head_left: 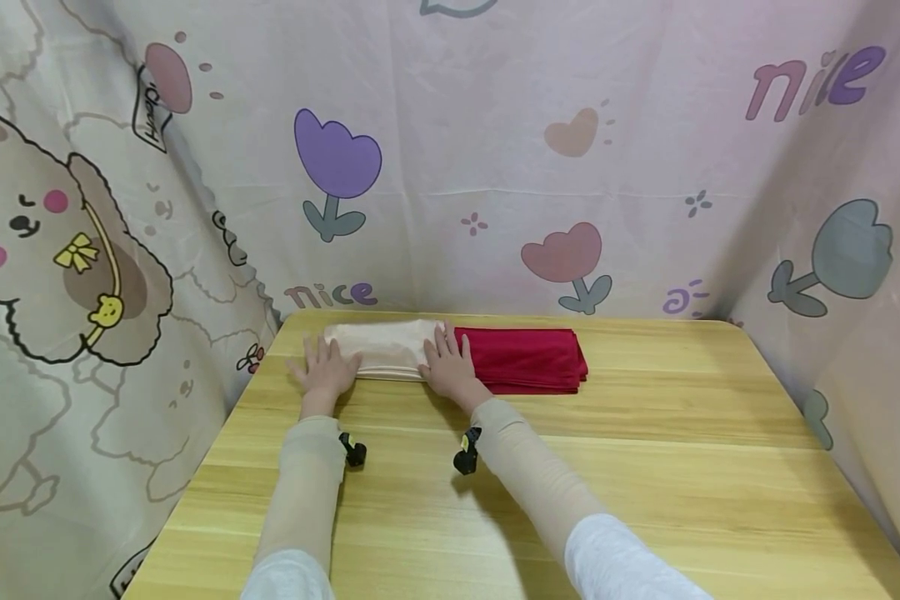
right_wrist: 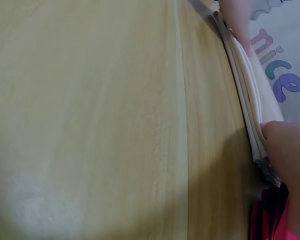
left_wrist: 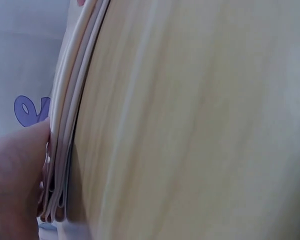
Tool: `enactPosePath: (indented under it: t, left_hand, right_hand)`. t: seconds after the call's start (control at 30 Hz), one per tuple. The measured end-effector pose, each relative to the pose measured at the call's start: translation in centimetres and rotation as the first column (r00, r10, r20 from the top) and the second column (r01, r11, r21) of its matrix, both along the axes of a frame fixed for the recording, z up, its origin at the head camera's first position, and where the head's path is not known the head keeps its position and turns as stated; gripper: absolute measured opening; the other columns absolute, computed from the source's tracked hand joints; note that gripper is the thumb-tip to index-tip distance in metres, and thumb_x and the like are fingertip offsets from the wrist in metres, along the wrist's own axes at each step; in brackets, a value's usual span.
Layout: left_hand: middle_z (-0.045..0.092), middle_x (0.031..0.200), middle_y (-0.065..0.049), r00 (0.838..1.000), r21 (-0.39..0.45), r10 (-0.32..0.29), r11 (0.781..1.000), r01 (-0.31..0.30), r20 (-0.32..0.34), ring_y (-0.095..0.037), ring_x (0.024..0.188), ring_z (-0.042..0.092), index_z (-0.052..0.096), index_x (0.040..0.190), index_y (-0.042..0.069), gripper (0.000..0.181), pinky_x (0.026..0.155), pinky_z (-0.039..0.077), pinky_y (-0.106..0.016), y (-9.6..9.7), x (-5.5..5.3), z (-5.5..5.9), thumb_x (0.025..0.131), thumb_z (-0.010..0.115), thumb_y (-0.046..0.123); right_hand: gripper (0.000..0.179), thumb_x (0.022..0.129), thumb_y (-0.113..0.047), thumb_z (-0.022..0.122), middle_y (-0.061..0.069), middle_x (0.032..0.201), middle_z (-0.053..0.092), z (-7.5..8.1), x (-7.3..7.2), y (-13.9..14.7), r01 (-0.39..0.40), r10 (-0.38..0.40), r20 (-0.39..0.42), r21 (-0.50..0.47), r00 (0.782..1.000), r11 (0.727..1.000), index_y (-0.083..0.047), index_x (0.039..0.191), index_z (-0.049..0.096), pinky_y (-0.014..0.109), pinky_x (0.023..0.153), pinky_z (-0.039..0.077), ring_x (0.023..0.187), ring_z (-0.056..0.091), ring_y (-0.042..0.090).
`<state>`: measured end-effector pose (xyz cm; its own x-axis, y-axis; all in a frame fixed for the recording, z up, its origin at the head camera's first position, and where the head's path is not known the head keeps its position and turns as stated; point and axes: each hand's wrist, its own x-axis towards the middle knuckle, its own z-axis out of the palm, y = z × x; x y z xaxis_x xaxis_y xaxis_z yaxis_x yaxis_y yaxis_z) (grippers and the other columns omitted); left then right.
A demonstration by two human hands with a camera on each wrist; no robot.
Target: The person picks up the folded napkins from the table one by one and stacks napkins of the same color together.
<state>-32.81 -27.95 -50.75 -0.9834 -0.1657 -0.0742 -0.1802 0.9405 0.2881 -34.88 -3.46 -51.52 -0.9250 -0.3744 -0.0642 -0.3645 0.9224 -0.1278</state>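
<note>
A folded cream cloth [head_left: 386,346], satiny and several layers thick, lies near the table's back edge. My left hand [head_left: 326,375] rests at its left end with fingers spread. The right hand [head_left: 448,367] lies over its right end, fingers extended forward. In the left wrist view the thumb [left_wrist: 25,145] touches the front edge of the layers, which end in loose folds. The right wrist view shows that hand's thumb [right_wrist: 275,132] on the cloth's upper front edge. A folded red cloth [head_left: 521,358] lies directly to the right, beside the right hand.
The wooden table [head_left: 435,517] extends toward me and to the right. A printed curtain [head_left: 450,150] hangs behind its back edge and along both sides. Small black cameras [head_left: 467,452] sit on both wrists.
</note>
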Motion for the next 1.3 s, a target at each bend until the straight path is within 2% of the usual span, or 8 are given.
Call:
enactPosePath:
  t: [0.17, 0.3, 0.53, 0.77, 0.93, 1.3]
  left_hand:
    - [-0.014, 0.162, -0.022, 0.999, 0.051, -0.009, 0.999, 0.007, 0.048, -0.042, 0.147, -0.023, 0.001, 0.156, 0.006, 0.084, 0.103, -0.023, -0.072, -0.4, 0.1, -0.5, 0.099, 0.022, 0.063]
    - [-0.016, 0.161, -0.022, 0.998, 0.077, -0.02, 0.997, 0.015, 0.056, -0.043, 0.146, -0.023, -0.001, 0.156, 0.005, 0.085, 0.101, -0.025, -0.072, -0.6, 0.1, -0.5, 0.098, 0.023, 0.064]
    - [-0.013, 0.162, -0.022, 0.999, 0.097, -0.027, 0.995, 0.022, 0.046, -0.044, 0.147, -0.02, 0.0, 0.156, 0.006, 0.085, 0.102, -0.023, -0.073, -0.6, 0.1, -0.5, 0.098, 0.024, 0.064]
    - [-0.014, 0.162, -0.022, 0.998, 0.083, -0.033, 0.996, 0.029, 0.051, -0.044, 0.147, -0.02, -0.001, 0.156, 0.005, 0.087, 0.102, -0.023, -0.073, -0.6, 0.3, -0.2, 0.098, 0.023, 0.065]
    - [-0.011, 0.162, -0.022, 0.998, 0.046, -0.04, 0.998, 0.038, 0.044, -0.044, 0.148, -0.017, 0.002, 0.156, 0.004, 0.087, 0.105, -0.019, -0.073, -0.6, 0.6, 0.2, 0.098, 0.024, 0.064]
    - [-0.008, 0.163, -0.021, 0.998, 0.017, -0.054, 0.998, 0.055, -0.009, -0.043, 0.149, -0.014, 0.005, 0.157, 0.006, 0.085, 0.106, -0.019, -0.072, -0.2, 1.7, 0.4, 0.098, 0.021, 0.065]
  right_hand:
    - [0.062, 0.104, -0.051, 0.027, 0.005, 0.166, -0.006, 0.2, 0.1, 0.2, -0.005, 0.005, 0.045, -0.004, 0.999, 1.0, -0.024, 0.158, 0.013, 0.052, 0.122, -0.006, 0.152, -0.015, 0.024]
    - [0.062, 0.104, -0.051, 0.027, 0.005, 0.166, -0.004, 0.4, 0.1, 0.3, -0.005, 0.006, 0.066, -0.005, 0.998, 1.0, -0.024, 0.158, 0.012, 0.052, 0.122, -0.005, 0.153, -0.012, 0.023]
    - [0.065, 0.103, -0.054, 0.025, 0.002, 0.166, -0.008, 0.0, -0.5, 0.5, -0.001, 0.0, 0.109, 0.005, 0.994, 1.0, -0.026, 0.158, 0.007, 0.053, 0.121, -0.008, 0.152, -0.016, 0.021]
    - [0.064, 0.103, -0.053, 0.026, 0.004, 0.166, -0.003, 0.2, 0.3, 0.8, -0.021, 0.022, 0.062, -0.024, 0.998, 0.999, -0.024, 0.158, 0.011, 0.053, 0.122, -0.005, 0.153, -0.011, 0.022]
    - [0.064, 0.103, -0.053, 0.027, 0.004, 0.166, 0.002, 0.4, 0.7, 0.9, -0.029, 0.03, 0.038, -0.03, 0.999, 0.999, -0.022, 0.158, 0.013, 0.052, 0.122, -0.003, 0.154, -0.008, 0.022]
    - [0.064, 0.103, -0.054, 0.028, 0.003, 0.166, 0.005, -0.4, 1.1, 1.6, -0.064, 0.064, -0.032, -0.026, 0.997, 0.998, -0.023, 0.157, 0.016, 0.053, 0.122, 0.001, 0.154, -0.005, 0.022]
